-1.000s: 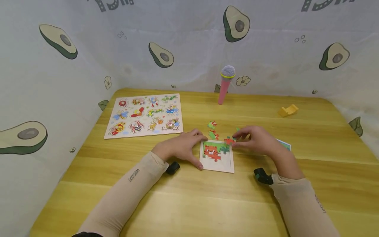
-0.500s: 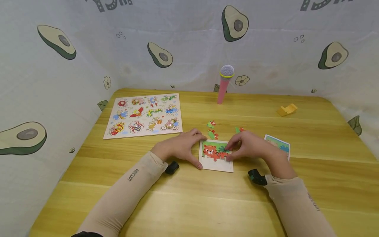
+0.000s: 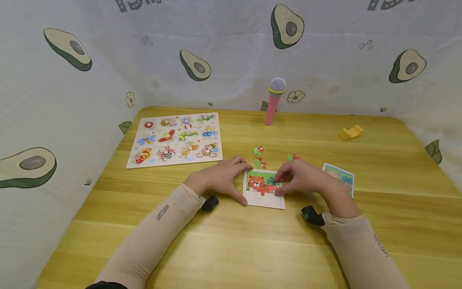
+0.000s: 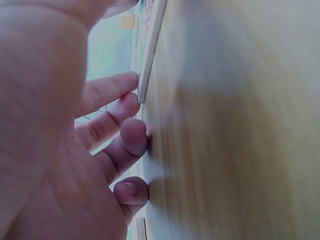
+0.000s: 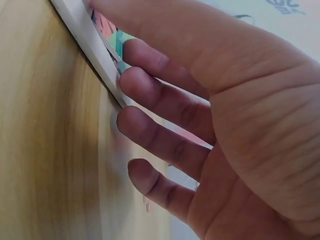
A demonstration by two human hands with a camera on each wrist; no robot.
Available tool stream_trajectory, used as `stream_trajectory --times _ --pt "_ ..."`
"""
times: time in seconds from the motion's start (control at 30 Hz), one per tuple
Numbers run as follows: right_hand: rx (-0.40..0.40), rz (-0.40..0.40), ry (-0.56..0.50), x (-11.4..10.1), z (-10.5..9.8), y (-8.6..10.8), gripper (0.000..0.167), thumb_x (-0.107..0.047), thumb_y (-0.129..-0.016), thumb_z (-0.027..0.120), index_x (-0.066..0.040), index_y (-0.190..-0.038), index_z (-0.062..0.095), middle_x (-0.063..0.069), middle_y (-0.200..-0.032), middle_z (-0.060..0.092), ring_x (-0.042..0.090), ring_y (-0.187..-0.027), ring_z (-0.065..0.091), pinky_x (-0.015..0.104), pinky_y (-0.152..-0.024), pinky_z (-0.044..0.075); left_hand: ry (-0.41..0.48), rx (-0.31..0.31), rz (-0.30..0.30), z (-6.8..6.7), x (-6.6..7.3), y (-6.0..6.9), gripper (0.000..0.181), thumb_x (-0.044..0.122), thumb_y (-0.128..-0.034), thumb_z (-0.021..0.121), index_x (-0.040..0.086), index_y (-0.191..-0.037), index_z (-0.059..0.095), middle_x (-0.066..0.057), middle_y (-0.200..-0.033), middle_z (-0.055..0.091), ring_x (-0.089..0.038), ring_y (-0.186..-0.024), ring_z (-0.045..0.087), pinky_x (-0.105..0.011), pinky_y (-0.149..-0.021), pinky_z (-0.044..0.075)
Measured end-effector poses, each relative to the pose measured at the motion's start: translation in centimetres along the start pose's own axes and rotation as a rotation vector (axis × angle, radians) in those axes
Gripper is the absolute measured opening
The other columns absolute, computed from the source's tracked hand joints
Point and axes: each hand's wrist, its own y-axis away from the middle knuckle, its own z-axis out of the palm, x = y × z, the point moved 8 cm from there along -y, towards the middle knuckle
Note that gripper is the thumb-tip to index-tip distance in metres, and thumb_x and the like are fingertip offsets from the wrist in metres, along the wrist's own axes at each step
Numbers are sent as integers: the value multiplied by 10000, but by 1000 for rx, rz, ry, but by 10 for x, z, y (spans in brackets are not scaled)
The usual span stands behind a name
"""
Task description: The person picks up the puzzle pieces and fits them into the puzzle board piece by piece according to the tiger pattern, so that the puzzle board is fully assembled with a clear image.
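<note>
A small square puzzle board lies on the table, its upper part filled with tiger-picture pieces and its lower strip bare. Around its left side rests my left hand, thumb at the lower left corner and fingers by the upper left. My right hand is over the board's right side, pinching a red puzzle piece between thumb and forefinger. In the right wrist view a piece edge shows tilted above the board rim. The left wrist view shows relaxed left fingers beside the board's edge.
Loose puzzle pieces lie behind the board, with more behind my right hand. A picture card is to the right. Farther back are an insect puzzle board, a pink microphone and a yellow holder.
My right hand has moved left, bringing the red piece from beyond the board's upper right onto its right side, beside the tiger's head. My left hand has stayed in place.
</note>
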Motion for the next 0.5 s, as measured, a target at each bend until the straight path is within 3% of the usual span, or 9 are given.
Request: stream_trajectory --times 0.23,0.5 --pt "26 -33 6 -6 0 0 275 -325 -795 877 -154 -981 769 -26 -897 643 196 -817 552 344 -717 487 -6 0 -1 -1 1 1 1033 645 -688 845 180 -1514 434 24 -1395 393 -166 -1230 434 -312 -1053 363" --pt "2 -69 54 -10 5 -4 185 -257 -830 851 -162 -979 793 -41 -887 635 187 -790 542 320 -682 476 -5 0 -1 -1 1 0 1041 646 -689 845 171 -1517 429 22 -1392 391 -162 -1224 434 -308 -1058 360"
